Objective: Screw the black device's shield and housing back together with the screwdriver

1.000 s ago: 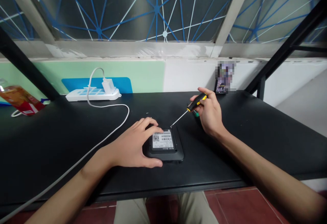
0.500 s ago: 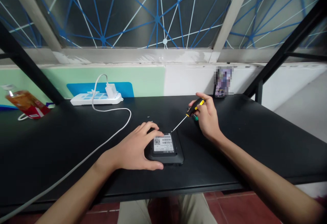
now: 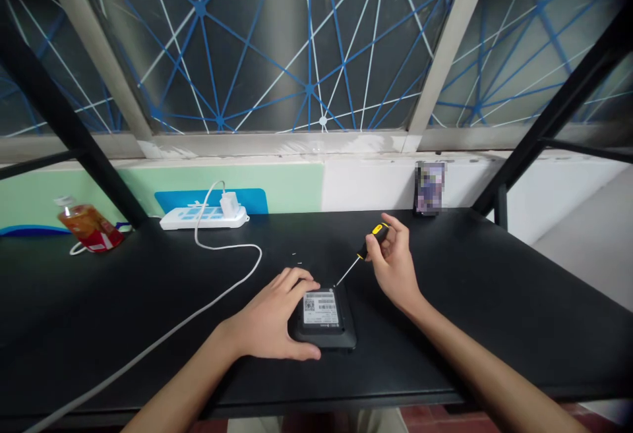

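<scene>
A dark, flat device [image 3: 349,337] with a white printed label [image 3: 320,308] lies on the black table. My left hand [image 3: 277,317] grips it from the left, fingers over its far edge and thumb at its near edge. In my right hand [image 3: 393,261] is a black and yellow screwdriver [image 3: 378,232], held by the handle and slanting down to the left. Its tip meets the far right corner of the device. Two tiny pale pieces [image 3: 297,258] lie beyond the device.
A white power strip [image 3: 205,217] with a plugged-in charger [image 3: 229,204] is at the back left; its white cable [image 3: 222,288] curves across the table. An orange drink bottle [image 3: 93,227] stands farther left. At the back right, a blurred phone-like object [image 3: 429,189] leans on the wall.
The view has tilted up, so everything sits lower in the picture. My right fingers have shifted around the screwdriver handle. My left hand remains on the device.
</scene>
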{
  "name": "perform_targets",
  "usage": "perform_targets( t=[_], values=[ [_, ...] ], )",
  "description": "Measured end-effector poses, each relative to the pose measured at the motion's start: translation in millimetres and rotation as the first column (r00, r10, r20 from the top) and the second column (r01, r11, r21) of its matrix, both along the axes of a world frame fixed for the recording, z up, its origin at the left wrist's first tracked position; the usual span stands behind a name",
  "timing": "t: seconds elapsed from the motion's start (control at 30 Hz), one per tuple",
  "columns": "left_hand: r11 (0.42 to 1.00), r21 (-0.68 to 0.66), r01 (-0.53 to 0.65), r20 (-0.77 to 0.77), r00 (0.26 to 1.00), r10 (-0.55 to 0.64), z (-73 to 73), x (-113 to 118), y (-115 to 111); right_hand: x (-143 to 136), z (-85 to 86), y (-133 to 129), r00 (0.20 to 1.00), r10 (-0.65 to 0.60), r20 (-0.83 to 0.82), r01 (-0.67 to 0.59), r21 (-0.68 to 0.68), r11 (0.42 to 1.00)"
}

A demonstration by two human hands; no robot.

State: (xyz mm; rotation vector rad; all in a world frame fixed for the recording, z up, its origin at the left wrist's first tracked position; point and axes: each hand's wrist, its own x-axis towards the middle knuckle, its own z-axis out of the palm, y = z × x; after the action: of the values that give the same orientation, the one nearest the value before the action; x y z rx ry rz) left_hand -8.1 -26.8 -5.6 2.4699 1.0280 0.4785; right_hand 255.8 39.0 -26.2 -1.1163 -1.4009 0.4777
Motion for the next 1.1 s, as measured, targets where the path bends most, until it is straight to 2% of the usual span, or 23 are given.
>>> perform_targets(
  t=[0.13, 0.23, 0.47, 0.63, 0.73, 0.87, 0.97, 1.1],
  values=[
    [1.0, -0.001, 0.003, -0.004, 1.0, -0.003, -0.8, 0.5, -0.4, 1.3, 2.7, -2.5, 0.992, -0.053, 0.115, 0.059, -0.046, 0.997],
    [1.0, 0.0, 0.006, -0.014, 1.0, -0.006, -0.4, 0.5, -0.4, 3.8, 5.5, -2.3, 0.987, -0.075, 0.14, 0.083, -0.055, 0.995],
    [1.0, -0.007, 0.004, -0.036, 0.999, -0.004, 1.8, 1.1, -0.4, 5.8, 8.7, 1.2, 0.997, -0.052, 0.05, 0.057, -0.112, 0.992],
    [0.999, 0.036, 0.029, -0.011, 1.0, -0.029, 1.0, 0.7, 1.0, 7.5, 9.0, 4.9, 0.998, -0.051, -0.047, 0.049, -0.05, 0.998],
    [1.0, 0.025, 0.01, -0.015, 1.0, -0.01, -1.7, 0.4, -0.7, 5.3, 8.4, 5.1, 0.991, -0.007, -0.13, 0.009, 0.012, 1.0],
    [0.995, -0.008, -0.103, -0.041, 0.994, 0.103, -8.2, -1.8, -8.2, -4.1, 6.5, 1.3, 0.973, 0.092, -0.212, -0.085, 0.041, 0.996],
    [0.986, -0.012, -0.166, -0.051, 0.985, 0.165, -12.2, -3.7, -14.4, -14.4, 3.0, 1.0, 0.968, 0.145, -0.205, -0.139, 0.045, 0.989],
    [0.985, -0.01, -0.174, -0.056, 0.983, 0.173, -13.9, -3.2, -18.3, -31.7, -2.4, 10.2, 0.967, 0.181, -0.179, -0.177, 0.035, 0.984]
  ],
)
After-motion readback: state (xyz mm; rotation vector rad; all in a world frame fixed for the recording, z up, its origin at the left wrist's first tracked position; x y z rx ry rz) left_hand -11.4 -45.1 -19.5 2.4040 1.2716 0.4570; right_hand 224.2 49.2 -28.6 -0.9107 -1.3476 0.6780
